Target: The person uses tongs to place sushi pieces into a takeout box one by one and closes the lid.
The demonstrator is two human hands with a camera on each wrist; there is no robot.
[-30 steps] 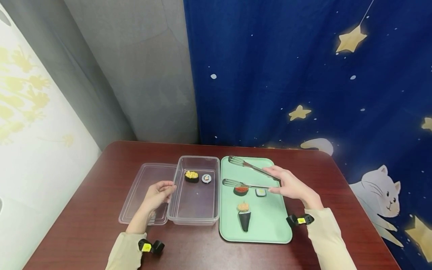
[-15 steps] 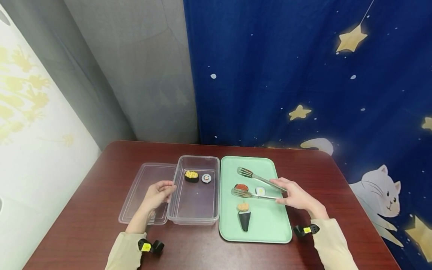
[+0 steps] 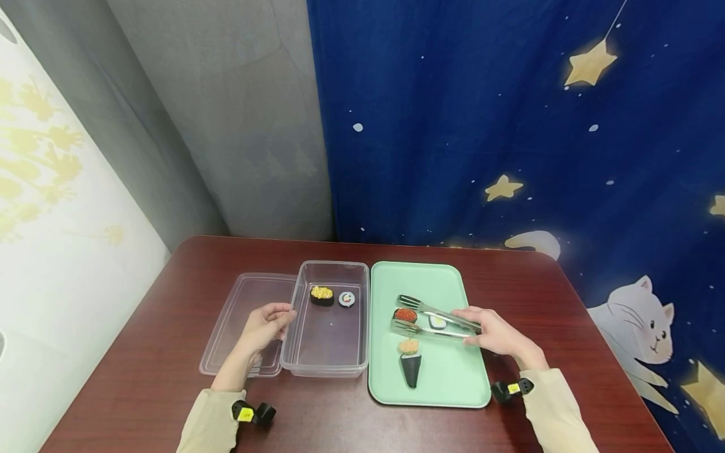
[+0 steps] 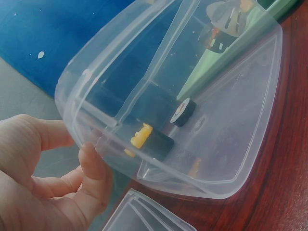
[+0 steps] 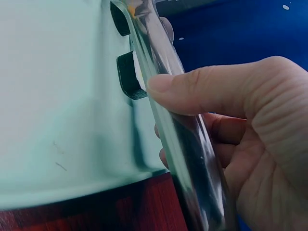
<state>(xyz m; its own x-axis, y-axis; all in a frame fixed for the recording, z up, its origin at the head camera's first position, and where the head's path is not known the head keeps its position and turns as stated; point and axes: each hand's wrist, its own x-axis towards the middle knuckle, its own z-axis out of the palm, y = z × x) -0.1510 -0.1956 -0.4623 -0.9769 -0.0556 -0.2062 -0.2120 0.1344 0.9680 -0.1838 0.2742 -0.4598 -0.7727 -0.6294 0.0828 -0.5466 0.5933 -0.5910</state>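
Observation:
My right hand (image 3: 495,331) grips metal serving tongs (image 3: 438,314) over the green tray (image 3: 447,384), thumb on one arm in the right wrist view. The tongs' forked tips lie on either side of a sushi piece topped with orange-red roe (image 3: 405,315). A small white roll with a green centre (image 3: 437,322) sits between the tong arms. Nearer the front lies a dark cone-shaped hand roll (image 3: 410,370). My left hand (image 3: 265,327) pinches the left rim of the clear plastic box (image 4: 226,178). Inside it are a yellow-topped sushi (image 3: 321,296) and a round roll (image 3: 347,299).
A clear lid (image 3: 226,340) lies on the dark red table (image 3: 317,421), partly under the box's left side. The box stands right beside the tray's left edge. Behind the table hang grey and blue curtains (image 3: 430,157).
The right hand has drawn the tongs back to the right and lower, and their two arms have come closer together around the roe sushi. The left hand has stayed at the box rim.

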